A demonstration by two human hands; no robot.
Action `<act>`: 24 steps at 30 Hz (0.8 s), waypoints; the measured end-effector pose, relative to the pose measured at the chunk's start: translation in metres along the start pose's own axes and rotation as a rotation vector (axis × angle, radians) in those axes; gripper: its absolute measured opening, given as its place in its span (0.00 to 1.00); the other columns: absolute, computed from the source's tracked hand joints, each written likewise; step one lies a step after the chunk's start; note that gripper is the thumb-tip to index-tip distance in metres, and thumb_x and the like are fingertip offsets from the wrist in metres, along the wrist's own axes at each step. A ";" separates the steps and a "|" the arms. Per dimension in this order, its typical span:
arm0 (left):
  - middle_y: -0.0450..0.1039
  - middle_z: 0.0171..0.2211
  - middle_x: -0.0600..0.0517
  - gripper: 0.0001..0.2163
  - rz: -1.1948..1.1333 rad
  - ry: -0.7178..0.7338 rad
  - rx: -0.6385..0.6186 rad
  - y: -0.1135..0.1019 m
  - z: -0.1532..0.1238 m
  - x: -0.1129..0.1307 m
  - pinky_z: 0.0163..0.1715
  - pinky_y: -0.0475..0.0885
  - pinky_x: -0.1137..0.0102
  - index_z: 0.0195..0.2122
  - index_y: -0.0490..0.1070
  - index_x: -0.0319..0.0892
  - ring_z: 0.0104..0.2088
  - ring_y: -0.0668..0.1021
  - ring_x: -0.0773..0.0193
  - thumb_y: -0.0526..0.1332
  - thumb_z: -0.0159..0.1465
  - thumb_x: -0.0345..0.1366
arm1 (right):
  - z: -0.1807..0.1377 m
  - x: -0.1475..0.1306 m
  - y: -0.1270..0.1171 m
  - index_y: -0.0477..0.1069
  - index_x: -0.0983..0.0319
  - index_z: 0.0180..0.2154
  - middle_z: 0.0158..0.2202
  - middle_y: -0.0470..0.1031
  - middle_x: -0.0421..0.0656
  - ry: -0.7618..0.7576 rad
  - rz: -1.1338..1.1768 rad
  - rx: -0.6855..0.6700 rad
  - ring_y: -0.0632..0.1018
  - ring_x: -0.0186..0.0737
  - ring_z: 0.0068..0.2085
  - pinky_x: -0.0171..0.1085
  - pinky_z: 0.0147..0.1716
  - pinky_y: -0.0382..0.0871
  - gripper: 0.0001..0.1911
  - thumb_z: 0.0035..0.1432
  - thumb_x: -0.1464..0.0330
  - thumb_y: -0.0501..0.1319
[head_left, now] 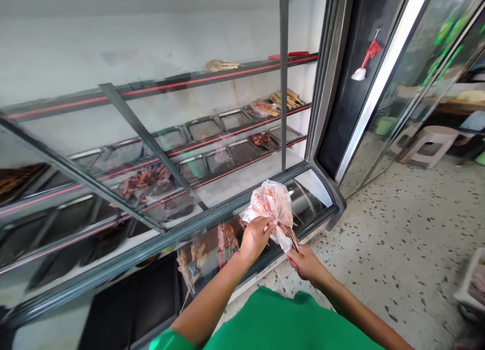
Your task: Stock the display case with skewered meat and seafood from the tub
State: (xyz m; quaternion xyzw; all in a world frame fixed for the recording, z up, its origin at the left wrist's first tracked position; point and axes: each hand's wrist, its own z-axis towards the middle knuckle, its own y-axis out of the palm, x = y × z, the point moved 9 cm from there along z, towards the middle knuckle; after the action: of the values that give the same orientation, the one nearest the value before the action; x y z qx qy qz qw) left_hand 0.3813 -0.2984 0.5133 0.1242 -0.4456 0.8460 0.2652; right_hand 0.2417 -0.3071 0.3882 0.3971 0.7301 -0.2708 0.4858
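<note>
A bundle of meat skewers (288,234) is wrapped in a clear plastic bag (271,201), pink meat inside the bag and bare sticks coming out toward me. My left hand (257,239) pinches the bag's gathered neck, its fingers closed. Lower down, my right hand (303,261) is closed around the stick ends and touches the bag's loose tail. The bundle is in front of the lower edge of a glass-fronted display fridge (182,216). Behind the glass below the bag lie more red meat skewers (227,241) and pale skewers (191,261).
Inside the fridge, metal trays (204,129) line red-edged shelves, some with skewers (288,98) or dark meat (147,181). A red-and-white brush (366,62) hangs on the dark panel. Speckled floor (379,249), glass doors and a plastic stool (432,143) are to the right.
</note>
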 end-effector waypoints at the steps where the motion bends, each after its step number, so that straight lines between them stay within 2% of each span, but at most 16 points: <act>1: 0.78 0.35 0.47 0.06 0.023 0.045 0.002 0.004 0.006 0.001 0.39 0.74 0.67 0.41 0.76 0.39 0.35 0.79 0.60 0.61 0.66 0.33 | 0.004 -0.006 -0.004 0.58 0.59 0.21 0.13 0.55 0.32 -0.017 -0.006 0.016 0.56 0.27 0.16 0.31 0.17 0.46 0.14 0.53 0.60 0.55; 4: 0.78 0.34 0.46 0.06 0.091 0.128 -0.030 0.016 0.025 0.003 0.38 0.75 0.66 0.41 0.76 0.39 0.35 0.79 0.58 0.60 0.65 0.31 | 0.014 -0.022 -0.014 0.56 0.59 0.20 0.15 0.55 0.33 -0.036 -0.002 0.062 0.57 0.27 0.18 0.31 0.18 0.48 0.16 0.52 0.58 0.56; 8: 0.78 0.36 0.46 0.10 0.061 0.050 -0.004 0.019 0.046 -0.006 0.40 0.75 0.66 0.45 0.73 0.37 0.36 0.79 0.59 0.62 0.62 0.27 | 0.024 -0.032 -0.025 0.57 0.59 0.21 0.15 0.55 0.33 -0.013 -0.032 0.104 0.58 0.28 0.18 0.31 0.18 0.48 0.14 0.53 0.60 0.55; 12: 0.77 0.33 0.49 0.06 -0.018 -0.026 0.019 0.019 0.063 -0.013 0.38 0.74 0.69 0.37 0.73 0.39 0.33 0.78 0.62 0.61 0.60 0.25 | 0.040 -0.038 -0.037 0.58 0.59 0.21 0.15 0.56 0.34 -0.062 -0.085 0.099 0.58 0.28 0.18 0.32 0.19 0.49 0.13 0.53 0.61 0.55; 14: 0.76 0.31 0.50 0.02 0.009 -0.047 0.021 0.022 0.070 -0.013 0.36 0.73 0.69 0.32 0.73 0.40 0.31 0.77 0.62 0.62 0.61 0.28 | 0.050 -0.038 -0.043 0.57 0.59 0.20 0.15 0.56 0.34 -0.099 -0.080 0.089 0.58 0.29 0.18 0.32 0.19 0.49 0.14 0.53 0.60 0.55; 16: 0.76 0.29 0.49 0.04 0.091 -0.064 0.003 0.028 0.077 -0.012 0.35 0.72 0.68 0.31 0.73 0.39 0.31 0.77 0.60 0.63 0.62 0.32 | 0.058 -0.038 -0.049 0.57 0.59 0.20 0.15 0.55 0.34 -0.125 -0.073 0.075 0.58 0.30 0.18 0.33 0.19 0.49 0.15 0.54 0.59 0.55; 21: 0.77 0.30 0.45 0.07 0.330 -0.150 -0.139 0.054 0.094 -0.011 0.36 0.73 0.66 0.30 0.75 0.37 0.34 0.79 0.56 0.60 0.65 0.31 | 0.076 -0.032 -0.062 0.57 0.58 0.21 0.17 0.55 0.33 -0.134 -0.026 0.030 0.59 0.29 0.18 0.33 0.19 0.50 0.18 0.54 0.57 0.58; 24: 0.79 0.33 0.41 0.10 0.422 -0.216 -0.299 0.074 0.100 -0.014 0.39 0.74 0.64 0.32 0.76 0.35 0.36 0.80 0.53 0.56 0.66 0.29 | 0.084 -0.030 -0.072 0.56 0.58 0.20 0.17 0.56 0.34 -0.105 0.015 0.031 0.59 0.29 0.18 0.32 0.20 0.49 0.19 0.54 0.58 0.59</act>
State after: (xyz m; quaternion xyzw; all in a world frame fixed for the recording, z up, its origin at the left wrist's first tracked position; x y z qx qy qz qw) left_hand 0.3490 -0.4196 0.5134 0.0776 -0.6074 0.7891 0.0493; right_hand 0.2291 -0.4213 0.3849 0.3954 0.6962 -0.2989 0.5193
